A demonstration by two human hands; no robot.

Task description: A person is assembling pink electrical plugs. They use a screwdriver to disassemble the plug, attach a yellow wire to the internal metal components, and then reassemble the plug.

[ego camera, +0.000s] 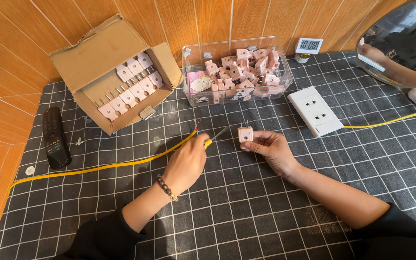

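The pink plug [245, 134] sits pinched between the fingertips of the right hand [271, 150], held just above the surface [246, 207] with its face turned up and toward the other hand, a way of holding that keeps it steady and open to the tool. That grip is a light clench on the plug's sides, thumb below and fingers above. The left hand [187, 162], a bead bracelet [166, 187] on its wrist, is closed around a small screwdriver [216, 136] with a yellow handle, its thin shaft angled toward the plug but stopping just short of it. Passing under that hand is a yellow cable [97, 168] whose stripped end [196, 124] fans out into bare strands just beyond the knuckles, near the plug yet apart from it. Farther back, a clear plastic box [237, 72] holds a heap of like pink plugs, and beside it an open cardboard box [116, 72], tipped on its side, shows more of them set in rows. A white wall socket [315, 111] lies to the right on a second yellow lead, a black remote [55, 137] lies far left, and a small digital timer [308, 46] stands against the wooden wall, all laid on the checked cloth within easy reach.
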